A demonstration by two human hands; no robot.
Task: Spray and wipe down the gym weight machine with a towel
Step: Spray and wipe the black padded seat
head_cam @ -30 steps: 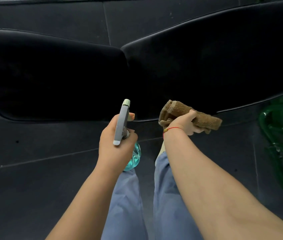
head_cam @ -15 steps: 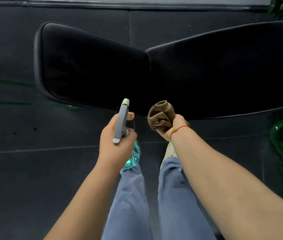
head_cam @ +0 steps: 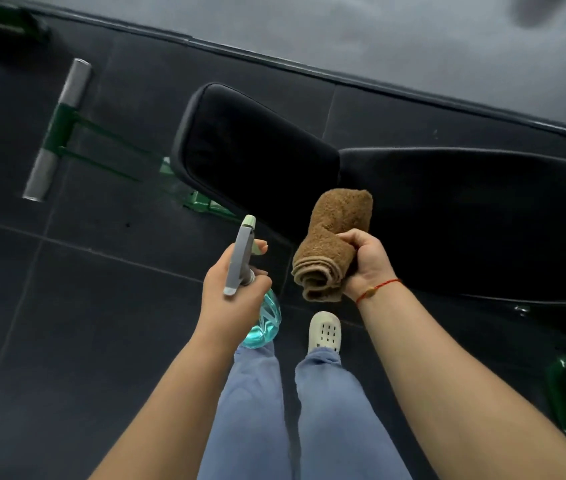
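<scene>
Left hand (head_cam: 231, 301) grips bottle (head_cam: 267, 318), nozzle toward pad (head_cam: 257, 150), short of it | right hand (head_cam: 366, 261) clutches rolled towel (head_cam: 333, 244) over pad's near edge, apparently not touching | pad: no wet film visible; spray and wipe judged not yet done.

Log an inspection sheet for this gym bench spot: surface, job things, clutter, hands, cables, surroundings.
Surface: black padded bench, two pads meeting end to end; wet or dry cannot be told.
Job's things: spray bottle, grey head, teal liquid; brown towel, rolled.
Clutter: nothing seen.
Hands: left hand grips the spray bottle, nozzle toward the bench; right hand grips the towel.
Cables: nothing seen.
Surroundings: dark tiled floor; green frame with grey rollers at left; white clog below the towel.
</scene>
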